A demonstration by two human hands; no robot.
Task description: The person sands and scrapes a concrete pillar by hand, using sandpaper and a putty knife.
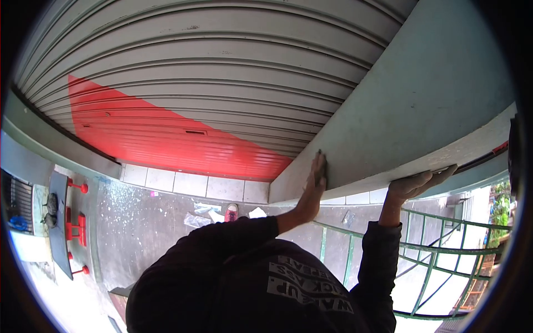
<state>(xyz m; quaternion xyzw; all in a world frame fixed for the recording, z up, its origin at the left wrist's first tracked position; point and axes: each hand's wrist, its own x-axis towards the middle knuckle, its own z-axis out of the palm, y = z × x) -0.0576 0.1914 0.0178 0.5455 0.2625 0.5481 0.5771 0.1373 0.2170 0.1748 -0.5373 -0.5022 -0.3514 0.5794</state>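
Observation:
My left hand (315, 176) lies against the broad grey-green face of a wall pillar (411, 102), its fingers stretched upward. A dark patch shows along its palm side; whether it is shadow or a thin thing I cannot make out. Further right, my right hand (413, 184) rests with fingers extended along the pillar's narrow pale side (444, 158). Its fingers look greyish, and I see nothing held in them. Both arms are in dark sleeves, and my dark shirt (239, 294) with white lettering fills the bottom of the view.
A ribbed roller shutter (222, 61) with a red section (166, 139) adjoins the pillar. White tiles (189, 184) run below it. Plastic scraps (197, 219) lie near my red shoe (231, 212). Green metal scaffolding (438, 250) stands right, a bench with red supports (58, 222) left.

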